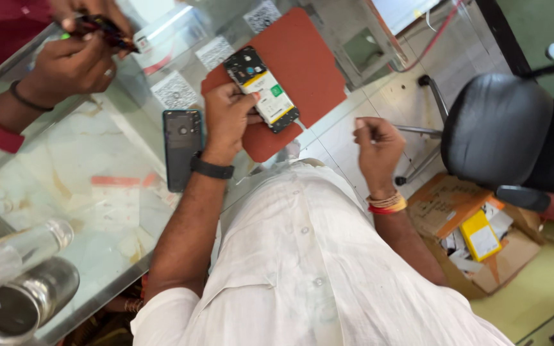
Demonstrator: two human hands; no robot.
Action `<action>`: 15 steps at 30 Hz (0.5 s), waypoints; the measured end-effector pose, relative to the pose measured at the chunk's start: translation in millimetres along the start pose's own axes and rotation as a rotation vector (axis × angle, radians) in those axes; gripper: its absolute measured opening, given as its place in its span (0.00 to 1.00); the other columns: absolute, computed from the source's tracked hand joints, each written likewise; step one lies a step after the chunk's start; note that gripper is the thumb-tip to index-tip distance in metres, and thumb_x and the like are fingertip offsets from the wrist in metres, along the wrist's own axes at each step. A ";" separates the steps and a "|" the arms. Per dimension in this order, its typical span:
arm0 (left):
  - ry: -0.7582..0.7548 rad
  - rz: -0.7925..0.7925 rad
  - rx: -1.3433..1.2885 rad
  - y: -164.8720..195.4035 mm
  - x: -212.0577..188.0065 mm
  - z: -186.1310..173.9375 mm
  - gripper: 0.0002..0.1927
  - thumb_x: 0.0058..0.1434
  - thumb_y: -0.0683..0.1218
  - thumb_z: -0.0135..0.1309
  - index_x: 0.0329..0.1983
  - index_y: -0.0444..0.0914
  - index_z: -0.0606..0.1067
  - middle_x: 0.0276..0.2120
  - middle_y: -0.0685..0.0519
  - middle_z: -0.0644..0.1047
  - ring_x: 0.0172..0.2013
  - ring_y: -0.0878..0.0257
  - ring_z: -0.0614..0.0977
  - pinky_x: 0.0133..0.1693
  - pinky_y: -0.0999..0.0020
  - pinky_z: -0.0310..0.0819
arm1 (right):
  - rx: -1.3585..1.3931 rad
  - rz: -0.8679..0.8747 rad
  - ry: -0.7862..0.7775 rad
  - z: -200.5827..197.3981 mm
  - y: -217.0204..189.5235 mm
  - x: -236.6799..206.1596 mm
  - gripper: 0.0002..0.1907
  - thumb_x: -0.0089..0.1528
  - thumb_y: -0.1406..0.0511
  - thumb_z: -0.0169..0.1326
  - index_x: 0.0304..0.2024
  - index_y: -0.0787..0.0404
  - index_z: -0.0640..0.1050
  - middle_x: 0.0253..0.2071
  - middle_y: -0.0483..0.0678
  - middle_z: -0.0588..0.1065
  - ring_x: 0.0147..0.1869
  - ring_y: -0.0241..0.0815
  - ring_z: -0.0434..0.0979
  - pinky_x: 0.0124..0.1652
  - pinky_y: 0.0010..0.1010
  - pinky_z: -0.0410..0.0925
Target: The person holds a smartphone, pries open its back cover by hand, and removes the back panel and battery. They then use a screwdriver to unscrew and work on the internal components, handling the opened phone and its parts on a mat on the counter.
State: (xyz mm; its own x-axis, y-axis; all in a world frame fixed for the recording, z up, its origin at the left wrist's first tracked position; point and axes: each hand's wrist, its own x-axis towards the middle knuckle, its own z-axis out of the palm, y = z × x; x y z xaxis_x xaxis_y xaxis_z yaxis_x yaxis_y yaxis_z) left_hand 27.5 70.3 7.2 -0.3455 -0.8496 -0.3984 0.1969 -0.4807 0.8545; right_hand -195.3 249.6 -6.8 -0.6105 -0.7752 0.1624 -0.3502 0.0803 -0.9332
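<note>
The person's left hand (227, 118) grasps an opened phone (261, 88) by its lower edge, fingers wrapped round the side and thumb on the exposed inside. The phone lies tilted on a reddish-brown mat (302, 64) at the edge of the glass counter (84, 160), its back off, showing a white battery with a yellow band and a small green square label. Just left of that hand a dark phone back cover (182, 148) lies flat on the glass. The right hand (376, 150) hovers off the counter's edge, well apart from the phone, clenched loosely with fingertips pinched together; whether it holds anything is too small to tell.

Under the glass sit three square white stickers (174, 91) with black patterned codes, and a pale card with an orange strip (115, 192). On the floor to the right an open cardboard box (456, 205) holds a yellow packet (479, 236) with a white label. Another person's hands (72, 61), top left, hold a dark small device.
</note>
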 end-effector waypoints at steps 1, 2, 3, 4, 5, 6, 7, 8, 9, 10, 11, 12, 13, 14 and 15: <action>-0.015 -0.022 -0.010 -0.2 -1.0 -1.3 0.07 0.63 0.38 0.55 0.43 0.29 0.77 0.36 0.45 0.84 0.32 0.60 0.88 0.31 0.68 0.85 | -0.031 -0.031 -0.030 1.7 -2.5 -4.9 0.04 0.69 0.71 0.59 0.40 0.68 0.81 0.31 0.46 0.78 0.32 0.31 0.77 0.33 0.22 0.69; -0.028 -0.046 -0.020 -0.3 -2.5 -3.8 0.07 0.64 0.38 0.55 0.43 0.29 0.77 0.37 0.44 0.84 0.32 0.60 0.87 0.31 0.68 0.84 | -0.062 -0.060 -0.063 3.6 -5.6 -9.7 0.03 0.68 0.71 0.59 0.40 0.68 0.81 0.31 0.47 0.78 0.33 0.31 0.78 0.34 0.23 0.70; -0.041 -0.066 -0.030 -1.3 -2.9 -4.1 0.07 0.64 0.38 0.55 0.43 0.29 0.77 0.37 0.44 0.84 0.32 0.60 0.87 0.31 0.69 0.84 | -0.092 -0.091 -0.096 5.8 -9.1 -12.9 0.03 0.68 0.72 0.59 0.40 0.68 0.81 0.32 0.47 0.79 0.33 0.32 0.79 0.35 0.24 0.70; -0.050 -0.057 -0.028 -3.3 -2.7 -2.4 0.07 0.64 0.38 0.55 0.43 0.29 0.77 0.37 0.44 0.84 0.32 0.60 0.87 0.31 0.68 0.84 | -0.102 -0.114 -0.116 8.1 -12.7 -14.3 0.02 0.67 0.72 0.60 0.40 0.67 0.81 0.32 0.48 0.79 0.33 0.33 0.78 0.35 0.25 0.70; -0.057 -0.050 -0.026 -5.5 -3.2 -0.8 0.07 0.64 0.38 0.55 0.43 0.29 0.76 0.36 0.43 0.84 0.32 0.60 0.87 0.32 0.68 0.84 | -0.112 -0.135 -0.137 10.1 -16.6 -15.9 0.02 0.66 0.72 0.60 0.40 0.67 0.82 0.32 0.49 0.79 0.33 0.34 0.78 0.35 0.26 0.70; -0.065 -0.040 -0.026 -7.5 -3.1 1.3 0.07 0.64 0.38 0.55 0.43 0.29 0.76 0.36 0.43 0.84 0.32 0.60 0.87 0.32 0.68 0.85 | -0.123 -0.158 -0.159 11.9 -20.5 -17.3 0.02 0.66 0.72 0.61 0.40 0.67 0.82 0.32 0.50 0.79 0.33 0.35 0.78 0.35 0.27 0.69; -0.052 -0.033 0.006 -8.9 -2.2 4.0 0.07 0.64 0.38 0.55 0.42 0.28 0.76 0.36 0.43 0.84 0.31 0.60 0.87 0.31 0.68 0.85 | -0.117 -0.167 -0.174 13.7 -24.2 -18.1 0.02 0.65 0.72 0.61 0.40 0.67 0.82 0.32 0.50 0.79 0.33 0.36 0.78 0.35 0.27 0.69; -0.038 -0.025 0.037 -10.0 -1.7 6.5 0.07 0.63 0.38 0.56 0.42 0.27 0.76 0.36 0.43 0.84 0.31 0.60 0.88 0.31 0.69 0.85 | -0.111 -0.175 -0.190 15.1 -27.5 -19.0 0.02 0.65 0.72 0.61 0.40 0.67 0.82 0.31 0.50 0.79 0.32 0.36 0.78 0.34 0.27 0.69; -0.023 -0.017 0.067 -10.7 -1.3 8.7 0.07 0.63 0.38 0.56 0.41 0.27 0.76 0.35 0.43 0.84 0.31 0.60 0.88 0.30 0.69 0.85 | -0.105 -0.184 -0.207 15.7 -30.3 -19.7 0.03 0.65 0.73 0.61 0.40 0.67 0.82 0.31 0.51 0.79 0.32 0.37 0.78 0.34 0.27 0.69; -0.020 0.006 0.148 -10.2 -1.3 9.5 0.07 0.63 0.38 0.57 0.40 0.27 0.76 0.34 0.43 0.84 0.29 0.61 0.88 0.29 0.69 0.86 | -0.123 -0.187 -0.213 15.9 -32.5 -20.7 0.02 0.65 0.73 0.61 0.40 0.67 0.82 0.31 0.51 0.79 0.32 0.37 0.78 0.33 0.27 0.69; -0.015 0.029 0.230 -9.0 -1.8 8.5 0.07 0.63 0.39 0.57 0.38 0.27 0.75 0.32 0.44 0.84 0.27 0.61 0.88 0.27 0.69 0.86 | -0.140 -0.190 -0.221 16.3 -34.2 -22.7 0.02 0.64 0.72 0.61 0.39 0.67 0.82 0.30 0.51 0.79 0.31 0.38 0.78 0.33 0.27 0.69; -0.007 0.052 0.311 -7.3 -2.3 7.1 0.08 0.62 0.39 0.58 0.37 0.26 0.75 0.31 0.44 0.83 0.26 0.62 0.88 0.26 0.69 0.87 | -0.156 -0.191 -0.231 16.2 -35.2 -25.2 0.02 0.64 0.72 0.61 0.38 0.67 0.82 0.30 0.51 0.79 0.31 0.38 0.78 0.32 0.27 0.68; -0.003 0.045 0.401 -4.4 -1.8 5.6 0.09 0.62 0.40 0.59 0.35 0.27 0.75 0.29 0.44 0.83 0.24 0.61 0.86 0.24 0.68 0.85 | -0.146 -0.193 -0.242 16.1 -35.3 -26.9 0.02 0.64 0.72 0.61 0.39 0.66 0.82 0.31 0.51 0.79 0.31 0.38 0.78 0.32 0.27 0.69; 0.000 0.039 0.491 -1.8 -1.0 3.7 0.10 0.62 0.41 0.60 0.34 0.27 0.75 0.27 0.44 0.82 0.22 0.61 0.85 0.22 0.68 0.83 | -0.137 -0.195 -0.252 15.4 -34.8 -28.4 0.02 0.64 0.72 0.61 0.39 0.66 0.82 0.31 0.51 0.79 0.31 0.38 0.78 0.33 0.27 0.69; 0.006 0.030 0.580 -0.1 -1.8 2.3 0.11 0.61 0.41 0.62 0.32 0.28 0.75 0.25 0.44 0.81 0.20 0.61 0.84 0.20 0.68 0.82 | -0.128 -0.195 -0.266 14.1 -34.1 -30.8 0.02 0.64 0.72 0.61 0.39 0.66 0.82 0.32 0.51 0.79 0.32 0.38 0.78 0.33 0.27 0.70</action>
State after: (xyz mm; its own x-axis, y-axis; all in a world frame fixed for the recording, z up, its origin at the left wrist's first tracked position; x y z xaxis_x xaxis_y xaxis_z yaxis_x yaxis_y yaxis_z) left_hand 26.0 72.3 8.6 -0.3423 -0.8628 -0.3720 -0.3291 -0.2608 0.9076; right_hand -154.6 261.9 15.5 -0.3229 -0.9183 0.2291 -0.5386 -0.0208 -0.8423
